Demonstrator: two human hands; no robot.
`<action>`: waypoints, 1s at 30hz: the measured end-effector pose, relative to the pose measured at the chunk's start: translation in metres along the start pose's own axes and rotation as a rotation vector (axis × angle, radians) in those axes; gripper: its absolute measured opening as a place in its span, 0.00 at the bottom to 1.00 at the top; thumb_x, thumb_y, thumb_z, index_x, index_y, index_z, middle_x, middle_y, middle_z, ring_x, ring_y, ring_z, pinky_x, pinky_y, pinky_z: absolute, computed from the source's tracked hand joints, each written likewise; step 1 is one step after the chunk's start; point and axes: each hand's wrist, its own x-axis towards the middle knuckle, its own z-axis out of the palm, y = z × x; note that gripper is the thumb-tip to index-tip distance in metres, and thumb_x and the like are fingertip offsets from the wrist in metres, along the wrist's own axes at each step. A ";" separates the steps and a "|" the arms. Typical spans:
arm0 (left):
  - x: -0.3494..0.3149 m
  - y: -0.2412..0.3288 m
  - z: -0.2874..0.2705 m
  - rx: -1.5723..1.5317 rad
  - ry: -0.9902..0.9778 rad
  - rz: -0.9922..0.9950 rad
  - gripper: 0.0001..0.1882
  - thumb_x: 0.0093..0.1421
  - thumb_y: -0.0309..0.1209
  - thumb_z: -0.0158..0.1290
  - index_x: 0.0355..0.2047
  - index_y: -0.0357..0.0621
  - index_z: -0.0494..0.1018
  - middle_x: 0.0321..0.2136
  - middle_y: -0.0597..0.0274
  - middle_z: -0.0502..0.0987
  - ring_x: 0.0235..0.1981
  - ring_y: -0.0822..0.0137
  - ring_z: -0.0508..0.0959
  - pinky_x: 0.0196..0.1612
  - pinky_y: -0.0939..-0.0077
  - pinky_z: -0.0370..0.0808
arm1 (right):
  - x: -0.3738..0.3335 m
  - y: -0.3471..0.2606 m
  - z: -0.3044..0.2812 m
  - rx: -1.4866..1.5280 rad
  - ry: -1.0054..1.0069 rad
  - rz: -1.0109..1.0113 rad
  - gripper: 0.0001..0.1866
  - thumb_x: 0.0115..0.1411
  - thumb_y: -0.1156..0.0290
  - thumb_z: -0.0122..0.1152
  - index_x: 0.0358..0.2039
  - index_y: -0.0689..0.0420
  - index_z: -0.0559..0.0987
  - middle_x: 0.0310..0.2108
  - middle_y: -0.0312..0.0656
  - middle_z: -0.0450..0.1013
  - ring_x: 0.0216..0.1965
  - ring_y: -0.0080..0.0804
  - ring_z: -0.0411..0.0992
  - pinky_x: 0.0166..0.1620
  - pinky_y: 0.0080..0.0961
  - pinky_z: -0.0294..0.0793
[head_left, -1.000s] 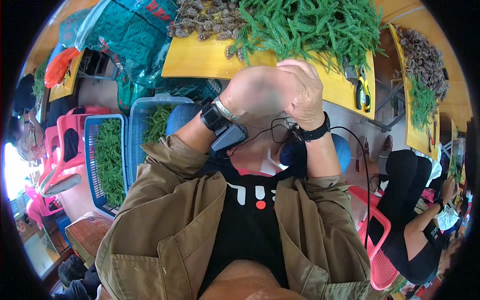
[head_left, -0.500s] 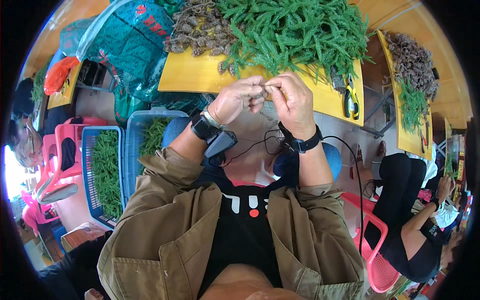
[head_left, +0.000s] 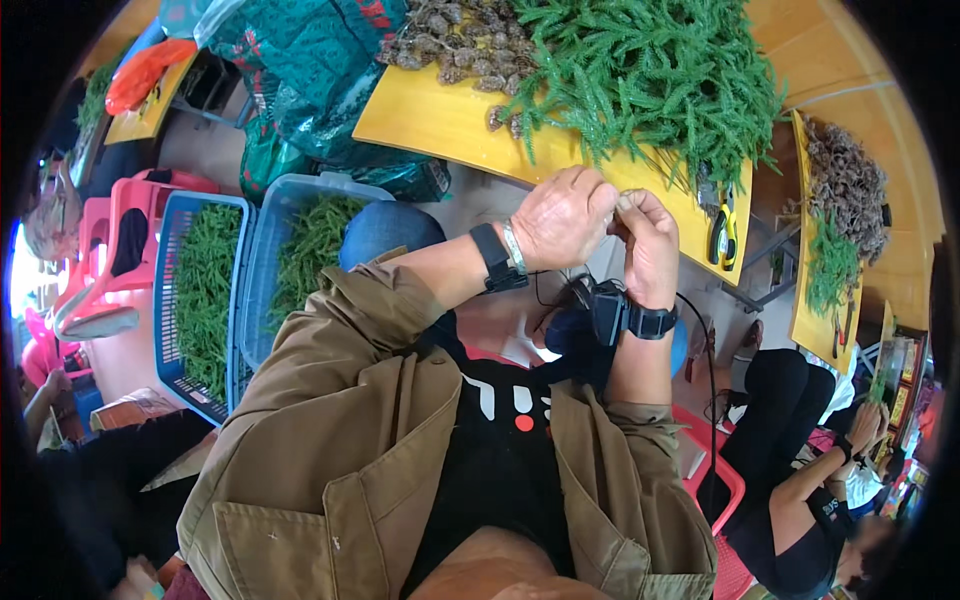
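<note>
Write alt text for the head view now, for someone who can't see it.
A person's left hand and right hand are close together, both pinched, at the near edge of a yellow table; anything held is unclear. Green sprigs, brown cones and yellow-and-black pliers lie there; blue baskets of greenery stand left.

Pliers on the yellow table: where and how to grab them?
Probably by the handles, coming from the table's near edge, with the right hand, which is closer. The handles point toward that edge and lie clear of the greenery near the other end.
</note>
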 end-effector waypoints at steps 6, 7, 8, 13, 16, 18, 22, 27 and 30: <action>0.010 0.019 0.012 0.084 -0.064 0.088 0.10 0.52 0.28 0.52 0.34 0.38 0.66 0.29 0.47 0.69 0.32 0.47 0.72 0.36 0.56 0.71 | -0.007 -0.002 -0.025 -0.035 0.039 -0.028 0.05 0.60 0.76 0.56 0.26 0.60 0.73 0.22 0.31 0.69 0.25 0.16 0.63 0.32 0.15 0.65; 0.013 0.025 0.013 0.082 -0.068 0.098 0.10 0.52 0.28 0.52 0.34 0.38 0.66 0.29 0.47 0.69 0.32 0.47 0.72 0.36 0.56 0.71 | -0.007 -0.003 -0.028 -0.111 0.042 -0.051 0.05 0.60 0.76 0.55 0.27 0.60 0.73 0.23 0.31 0.69 0.25 0.16 0.64 0.32 0.15 0.65; 0.014 0.032 0.014 0.076 -0.089 0.045 0.11 0.52 0.28 0.52 0.35 0.38 0.66 0.29 0.47 0.70 0.32 0.47 0.72 0.36 0.57 0.71 | -0.009 -0.006 -0.032 -0.187 0.045 -0.074 0.05 0.60 0.76 0.55 0.27 0.60 0.73 0.23 0.30 0.69 0.25 0.16 0.64 0.32 0.15 0.65; 0.029 0.057 -0.006 0.014 -0.009 -0.005 0.12 0.52 0.31 0.53 0.36 0.40 0.69 0.28 0.49 0.71 0.32 0.48 0.73 0.36 0.58 0.71 | -0.025 -0.026 -0.047 -0.138 0.094 -0.288 0.06 0.62 0.73 0.55 0.28 0.58 0.74 0.26 0.31 0.70 0.26 0.19 0.67 0.34 0.17 0.68; 0.040 0.048 -0.020 0.068 0.091 -0.004 0.13 0.51 0.34 0.53 0.35 0.40 0.71 0.29 0.50 0.71 0.34 0.48 0.72 0.37 0.58 0.71 | -0.035 -0.050 -0.063 -0.216 0.169 -0.397 0.06 0.62 0.72 0.55 0.28 0.58 0.74 0.26 0.31 0.70 0.26 0.18 0.67 0.34 0.16 0.68; 0.051 0.042 -0.024 0.163 0.128 -0.021 0.13 0.50 0.35 0.54 0.34 0.40 0.72 0.30 0.50 0.71 0.35 0.49 0.72 0.38 0.57 0.70 | -0.035 -0.057 -0.069 -0.207 0.184 -0.402 0.06 0.62 0.72 0.55 0.29 0.58 0.74 0.26 0.31 0.70 0.26 0.18 0.68 0.34 0.16 0.68; 0.064 0.047 -0.013 0.616 0.070 -0.099 0.12 0.50 0.35 0.54 0.31 0.41 0.74 0.34 0.50 0.70 0.40 0.50 0.70 0.40 0.57 0.69 | -0.042 -0.073 -0.089 -0.206 0.193 -0.382 0.05 0.62 0.72 0.56 0.29 0.58 0.74 0.26 0.31 0.70 0.26 0.17 0.68 0.33 0.16 0.69; 0.082 0.038 0.002 0.784 -0.085 -0.198 0.10 0.50 0.35 0.53 0.30 0.44 0.77 0.37 0.51 0.69 0.43 0.51 0.69 0.42 0.57 0.69 | -0.046 -0.080 -0.108 -0.261 0.149 -0.379 0.05 0.62 0.71 0.56 0.29 0.58 0.74 0.25 0.30 0.70 0.26 0.16 0.68 0.32 0.15 0.68; 0.096 0.031 0.000 0.763 -0.036 -0.182 0.08 0.50 0.33 0.53 0.29 0.45 0.77 0.37 0.50 0.69 0.42 0.49 0.69 0.43 0.58 0.69 | -0.046 -0.080 -0.109 -0.305 0.136 -0.399 0.06 0.62 0.71 0.57 0.29 0.58 0.74 0.24 0.30 0.70 0.26 0.17 0.68 0.32 0.15 0.68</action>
